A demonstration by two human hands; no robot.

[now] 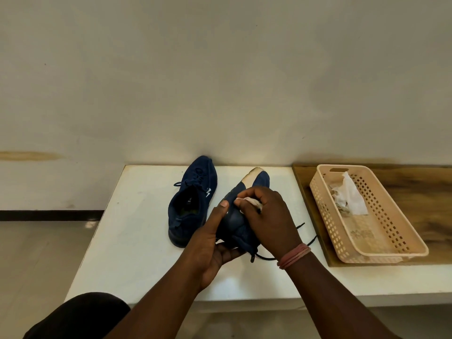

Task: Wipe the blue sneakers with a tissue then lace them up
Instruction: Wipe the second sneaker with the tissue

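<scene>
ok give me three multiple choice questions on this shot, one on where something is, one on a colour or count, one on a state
1. Where is the plastic basket?
A. right of both sneakers
B. between the sneakers
C. on the floor

2. How many sneakers are on the white table?
A. one
B. two
C. three

3. What is the right hand doing?
A. resting flat on the table
B. tying a lace
C. pressing a tissue to the held sneaker

Answers:
1 A, it sits on the wooden board at the right.
2 B, the other sneaker stands alone beside it.
3 C, the fingers curl round the crumpled tissue while the left hand steadies the shoe.
</scene>
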